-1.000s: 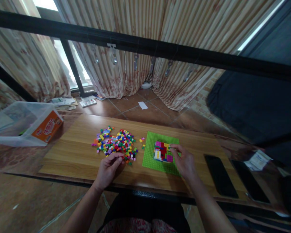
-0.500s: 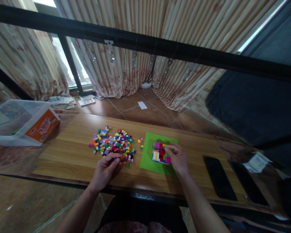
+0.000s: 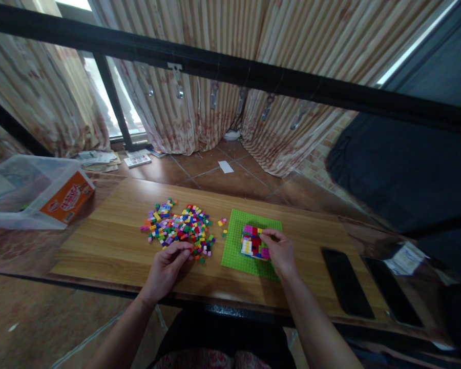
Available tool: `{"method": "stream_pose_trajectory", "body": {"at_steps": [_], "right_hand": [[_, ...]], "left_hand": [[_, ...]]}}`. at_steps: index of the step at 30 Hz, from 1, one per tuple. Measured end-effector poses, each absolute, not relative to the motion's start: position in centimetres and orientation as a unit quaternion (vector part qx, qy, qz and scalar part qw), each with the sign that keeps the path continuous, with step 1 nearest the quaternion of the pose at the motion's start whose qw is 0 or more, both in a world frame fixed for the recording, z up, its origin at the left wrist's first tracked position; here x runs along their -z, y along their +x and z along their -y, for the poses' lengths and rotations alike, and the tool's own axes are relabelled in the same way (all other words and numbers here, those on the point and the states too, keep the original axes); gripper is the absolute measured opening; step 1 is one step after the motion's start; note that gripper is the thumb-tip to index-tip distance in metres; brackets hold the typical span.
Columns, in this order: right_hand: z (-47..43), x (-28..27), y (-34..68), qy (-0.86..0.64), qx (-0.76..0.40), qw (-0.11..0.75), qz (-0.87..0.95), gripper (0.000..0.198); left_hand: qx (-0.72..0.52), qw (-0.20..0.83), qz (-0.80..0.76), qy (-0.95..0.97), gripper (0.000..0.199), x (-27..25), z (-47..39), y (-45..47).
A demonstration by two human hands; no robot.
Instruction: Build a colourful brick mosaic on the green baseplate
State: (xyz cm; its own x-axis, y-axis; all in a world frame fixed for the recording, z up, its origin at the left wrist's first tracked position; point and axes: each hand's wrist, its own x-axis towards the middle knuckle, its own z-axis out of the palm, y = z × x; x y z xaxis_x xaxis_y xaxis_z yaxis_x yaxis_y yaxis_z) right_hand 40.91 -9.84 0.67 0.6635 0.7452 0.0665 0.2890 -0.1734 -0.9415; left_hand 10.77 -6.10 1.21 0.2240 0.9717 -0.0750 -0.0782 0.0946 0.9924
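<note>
My left hand (image 3: 165, 269) is closed in a pinch at the near edge of a heap of small toy bricks (image 3: 180, 220). A small reddish bit shows at its fingertips, too small to make out clearly. On a green studded baseplate (image 3: 233, 248) sits a low block built of many-coloured bricks (image 3: 255, 245), with red, white, yellow and magenta on top. My right hand (image 3: 282, 253) reaches over the plate's right part, its thumb and fingertips pressed together at the block's upper right corner. Whatever those fingertips hold, if anything, is hidden.
A few stray bricks (image 3: 222, 222) lie between the heap and the baseplate. Two dark flat phone-like slabs (image 3: 348, 282) lie at the right. A clear plastic bin (image 3: 30, 192) with an orange label stands left. A dark metal bar (image 3: 223, 64) crosses above the wooden board (image 3: 111, 230).
My right hand has shifted very slightly left, its fingertips still at the block's upper right. My left hand stays almost still, pinched beside the heap.
</note>
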Motion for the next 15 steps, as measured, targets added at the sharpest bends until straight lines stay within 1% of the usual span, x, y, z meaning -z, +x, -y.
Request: {"method": "stream_pose_trajectory", "body": {"at_steps": [5,11,13,15], "right_hand": [[9.53,-0.85,40.57,-0.737,-0.222,0.544,0.335,0.022],[9.36,-0.72,40.48,-0.735,-0.224,0.543,0.339,0.024],[9.64,-0.91,40.75,-0.731,-0.231,0.540,0.347,0.025],[10.11,-1.48,40.90,-0.728,-0.210,0.535,0.374,0.027]], "left_hand": [[-0.442,0.587,-0.444,0.513,0.022,-1.09,6.16,10.73],[-0.446,0.570,-0.439,0.533,0.021,-0.92,6.07,10.65],[-0.458,0.535,-0.443,0.554,0.020,-0.87,6.21,10.73],[-0.484,0.465,-0.462,0.580,0.018,-0.85,6.57,10.92]]}}
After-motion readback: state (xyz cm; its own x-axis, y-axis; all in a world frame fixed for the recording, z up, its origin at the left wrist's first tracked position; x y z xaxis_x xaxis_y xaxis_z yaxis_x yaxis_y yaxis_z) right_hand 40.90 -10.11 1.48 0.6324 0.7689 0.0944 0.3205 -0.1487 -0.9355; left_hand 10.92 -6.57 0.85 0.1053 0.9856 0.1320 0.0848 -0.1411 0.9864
